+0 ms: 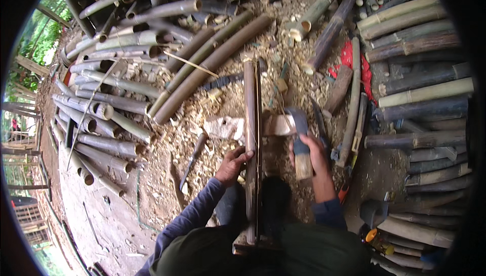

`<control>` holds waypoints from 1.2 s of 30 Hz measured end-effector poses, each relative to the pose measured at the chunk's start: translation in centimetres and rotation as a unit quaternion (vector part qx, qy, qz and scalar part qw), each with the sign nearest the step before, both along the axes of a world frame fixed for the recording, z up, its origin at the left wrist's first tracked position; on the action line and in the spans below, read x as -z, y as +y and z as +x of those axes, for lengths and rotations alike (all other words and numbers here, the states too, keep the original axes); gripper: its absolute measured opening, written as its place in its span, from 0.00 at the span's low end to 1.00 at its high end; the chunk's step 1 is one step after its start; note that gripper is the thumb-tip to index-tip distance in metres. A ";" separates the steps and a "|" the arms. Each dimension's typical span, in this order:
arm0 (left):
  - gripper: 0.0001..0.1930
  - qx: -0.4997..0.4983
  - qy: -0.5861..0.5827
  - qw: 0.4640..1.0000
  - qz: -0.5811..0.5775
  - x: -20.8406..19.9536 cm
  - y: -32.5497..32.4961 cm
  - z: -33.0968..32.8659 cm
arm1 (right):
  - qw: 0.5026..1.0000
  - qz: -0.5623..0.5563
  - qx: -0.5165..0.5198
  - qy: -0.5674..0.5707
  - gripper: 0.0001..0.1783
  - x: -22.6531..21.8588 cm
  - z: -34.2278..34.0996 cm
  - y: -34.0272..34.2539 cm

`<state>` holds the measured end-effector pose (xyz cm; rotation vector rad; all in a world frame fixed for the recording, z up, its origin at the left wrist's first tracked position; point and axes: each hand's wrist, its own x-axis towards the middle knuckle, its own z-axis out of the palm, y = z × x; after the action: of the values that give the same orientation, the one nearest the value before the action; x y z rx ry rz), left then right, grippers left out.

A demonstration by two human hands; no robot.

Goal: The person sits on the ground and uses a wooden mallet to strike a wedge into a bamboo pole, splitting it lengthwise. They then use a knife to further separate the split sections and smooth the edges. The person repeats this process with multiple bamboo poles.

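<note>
An upright-lying brown bamboo pole (250, 109) runs away from me between my legs, with a narrow split strip (258, 139) along its right side. My left hand (235, 164) is closed round the pole's left side, thumb on top. Crosswise beneath the pole lies a pale, hacked log (223, 127). To its right, my right hand (315, 157) grips a chopping knife by its wooden handle (304, 166). The knife's broad dark blade (296, 119) points away from me, apart from the pole, over the log's right end.
Wood chips (197, 109) cover the ground. Cut bamboo pieces (119, 104) are heaped at the left, and more bamboo (425, 99) is stacked at the right. A wooden-handled tool (195, 157) lies left of my left hand. Red cloth (347, 56) and a short log (338, 91) lie ahead right.
</note>
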<state>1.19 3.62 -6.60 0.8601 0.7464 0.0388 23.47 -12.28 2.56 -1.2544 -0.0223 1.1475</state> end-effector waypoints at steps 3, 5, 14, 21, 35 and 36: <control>0.36 -0.140 -0.052 0.989 -0.024 -5.2 3.4 2.2 | 0.999 -0.027 0.023 -0.013 0.22 0.8 0.0 -3.2; 0.32 -0.120 -0.198 0.972 -0.039 -11.8 7.8 5.1 | 0.998 -0.031 0.045 -0.029 0.22 -0.7 0.5 -4.6; 0.35 -0.156 -0.324 0.929 -0.090 -25.4 14.4 10.2 | 0.969 0.048 0.149 -0.191 0.26 -5.8 3.3 -6.4; 0.36 0.004 -0.349 0.922 -0.167 -11.9 17.5 9.5 | 0.977 0.097 0.125 -0.142 0.25 -5.1 2.2 -4.3; 0.38 0.088 0.047 0.946 0.310 0.6 -5.2 -3.5 | 0.999 0.009 -0.025 0.019 0.19 -2.3 -6.8 -4.3; 0.39 0.107 0.076 0.932 0.338 0.1 -5.5 -2.9 | 0.998 -0.016 -0.053 -0.008 0.19 -1.7 -7.5 -4.5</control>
<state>-1.71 -1.84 -6.70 1.6162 0.7884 0.0368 16.00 -16.74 4.31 -1.3026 -0.0833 1.2328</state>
